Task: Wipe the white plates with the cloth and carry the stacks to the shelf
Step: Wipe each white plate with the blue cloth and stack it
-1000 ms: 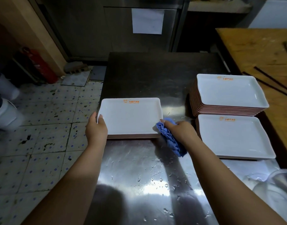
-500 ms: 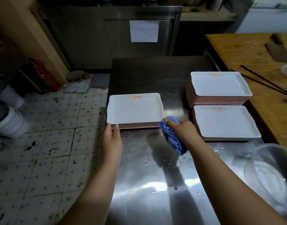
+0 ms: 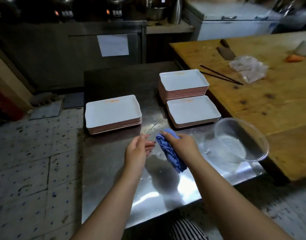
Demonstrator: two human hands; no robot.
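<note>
Head view: the right hand curls round a bunched blue cloth, fingers over its top, and the cloth's loose end trails toward the person across the wet steel table. The left hand holds nothing; it hovers just left of the cloth with its fingers loosely extended toward it, the fingertips near the cloth but, as far as the view shows, not touching. Both forearms reach forward from the lower edge of the view and converge over the middle of the table, well short of the plates.

This looks like a pause between plates: no plate is under the cloth, and the hands seem to be regathering or refolding it. The next move likely calls for a firmer wad in the right hand, then a reach to a plate while the left hand steadies it.

Three stacks of white rectangular plates stand beyond the hands. The left stack sits at the table's left edge. On the right, a short near stack lies just in front of a taller far stack. A clear plastic bowl sits tilted at the right, just beside the near stack. Past it, a wooden table carries chopsticks, a cleaver and a crumpled plastic bag. No shelf can be picked out with certainty.
</note>
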